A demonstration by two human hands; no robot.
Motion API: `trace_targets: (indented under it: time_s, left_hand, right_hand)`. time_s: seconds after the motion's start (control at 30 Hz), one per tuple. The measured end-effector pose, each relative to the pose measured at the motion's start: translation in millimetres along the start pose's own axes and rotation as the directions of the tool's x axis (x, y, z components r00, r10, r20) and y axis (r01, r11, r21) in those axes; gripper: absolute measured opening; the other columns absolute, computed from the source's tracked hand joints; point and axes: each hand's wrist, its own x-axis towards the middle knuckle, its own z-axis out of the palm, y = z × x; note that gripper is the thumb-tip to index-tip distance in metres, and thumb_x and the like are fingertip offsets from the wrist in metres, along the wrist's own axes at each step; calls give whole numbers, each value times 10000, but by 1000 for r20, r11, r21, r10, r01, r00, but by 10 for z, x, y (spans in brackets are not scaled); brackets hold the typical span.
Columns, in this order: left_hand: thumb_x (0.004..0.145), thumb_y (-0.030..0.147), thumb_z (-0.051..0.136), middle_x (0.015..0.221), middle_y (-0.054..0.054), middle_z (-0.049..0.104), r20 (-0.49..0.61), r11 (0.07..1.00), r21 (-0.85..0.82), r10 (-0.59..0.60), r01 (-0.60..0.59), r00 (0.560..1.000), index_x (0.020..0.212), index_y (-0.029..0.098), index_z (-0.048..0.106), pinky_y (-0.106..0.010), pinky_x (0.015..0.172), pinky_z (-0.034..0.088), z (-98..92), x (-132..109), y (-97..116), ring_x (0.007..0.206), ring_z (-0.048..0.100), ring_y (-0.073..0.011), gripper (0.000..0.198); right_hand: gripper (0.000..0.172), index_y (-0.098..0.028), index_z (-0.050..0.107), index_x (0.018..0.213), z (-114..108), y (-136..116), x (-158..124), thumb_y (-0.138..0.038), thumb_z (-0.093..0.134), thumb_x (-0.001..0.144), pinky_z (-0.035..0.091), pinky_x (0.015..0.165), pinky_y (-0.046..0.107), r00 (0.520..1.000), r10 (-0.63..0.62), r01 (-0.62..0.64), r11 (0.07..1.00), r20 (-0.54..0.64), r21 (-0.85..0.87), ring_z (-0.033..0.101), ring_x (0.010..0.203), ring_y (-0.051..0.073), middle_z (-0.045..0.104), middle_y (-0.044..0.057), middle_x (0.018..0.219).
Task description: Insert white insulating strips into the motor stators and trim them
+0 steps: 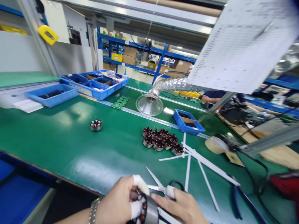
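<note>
My left hand (pixel 119 199), with white finger cots and a metal watch on the wrist, grips a round motor stator (pixel 151 212) with a metal ring and copper windings at the bottom edge of the view. My right hand (pixel 179 207) sits just beside it, holding steel scissors (pixel 158 187) with black handles, blades pointing up and left. A finger cot also covers one of its fingers. Several similar stators (pixel 160 140) stand grouped on the green bench mat (pixel 93 149), and a single one (pixel 95 125) stands farther left. White plastic strips (pixel 205 165) lie to the right of my hands.
Blue bins (pixel 51 95) stand at the bench's far left, with another (pixel 188 122) beyond the stators. A foil-ducted extraction hood (pixel 149 104) hangs above the mat. Masking tape (pixel 216 145) and blue-handled pliers (pixel 235 202) lie right. A co-worker's arm (pixel 211 98) shows behind a hanging paper sheet (pixel 243 43).
</note>
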Motion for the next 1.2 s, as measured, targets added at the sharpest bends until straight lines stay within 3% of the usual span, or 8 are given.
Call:
trace_targets:
  time_s: [0.1, 0.23, 0.33, 0.43, 0.67, 0.8, 1.03, 1.2]
  left_hand:
    - [577, 20, 533, 699, 12, 626, -31, 999, -47, -13, 11, 999, 712, 172, 532, -215, 604, 431, -73, 19, 59, 662, 585, -123, 203]
    - [642, 99, 582, 685, 21, 630, -240, 981, -190, 3, -50, 971, 785, 198, 582, -196, 522, 434, -282, 41, 101, 603, 563, -117, 173]
    - [631, 142, 646, 756, 18, 655, -427, 947, -298, -19, -121, 904, 861, 227, 589, -208, 549, 478, -422, 55, 51, 652, 590, -133, 251]
    - [592, 147, 692, 806, 10, 681, -491, 935, -323, -30, -150, 871, 878, 234, 595, -217, 570, 509, -474, 87, -40, 692, 624, -155, 314]
    - [492, 144, 761, 669, 9, 712, -480, 874, -468, -128, -130, 868, 784, 229, 589, -232, 419, 515, -566, 219, -153, 585, 663, -216, 350]
    - [475, 117, 761, 642, -21, 719, -424, 828, -553, -185, -91, 886, 801, 202, 601, -246, 402, 525, -635, 256, -136, 569, 671, -250, 373]
    - [454, 86, 763, 675, -34, 730, -415, 831, -551, -191, -78, 889, 938, 222, 606, -258, 430, 550, -654, 239, -163, 609, 677, -278, 526]
    - [467, 90, 767, 701, -21, 734, -410, 828, -551, -161, -103, 898, 778, 221, 648, -264, 454, 559, -665, 231, -178, 626, 680, -271, 358]
  right_hand:
    - [328, -294, 552, 1138, -132, 165, 29, -297, 412, 841, 491, 504, 213, 996, 91, -91, 990, -1, -107, 598, 580, 145, 613, 4, 677]
    - [367, -158, 537, 1129, -453, 863, -29, -152, 255, 894, 451, 842, 285, 946, 269, -310, 915, -181, -259, 571, 981, 183, 605, 90, 1058]
    - [357, -127, 548, 1088, -533, 1411, -60, -175, 239, 917, 459, 823, 363, 920, 319, -382, 859, -227, -341, 564, 980, 211, 577, 108, 1074]
    - [254, -152, 545, 1065, -426, 1696, -2, -251, 369, 910, 459, 813, 391, 936, 303, -352, 847, -182, -399, 544, 994, 194, 552, 50, 1099]
    - [345, -124, 553, 1053, -553, 1851, -76, -257, 255, 940, 414, 836, 398, 910, 389, -410, 783, -147, -468, 519, 1025, 190, 537, 40, 1102]
    - [236, -178, 533, 1049, -751, 1944, -376, -291, 523, 841, 475, 766, 379, 801, 569, -583, 671, -187, -458, 567, 882, 160, 565, 52, 1062]
    - [262, -181, 520, 1083, -487, 1895, -645, -309, 496, 856, 471, 774, 376, 664, 747, -695, 594, -45, -406, 559, 917, 169, 547, 56, 1098]
    - [246, -163, 533, 1051, -538, 1917, -693, -312, 491, 858, 479, 745, 362, 538, 843, -780, 495, -8, -382, 572, 871, 158, 565, 49, 1053]
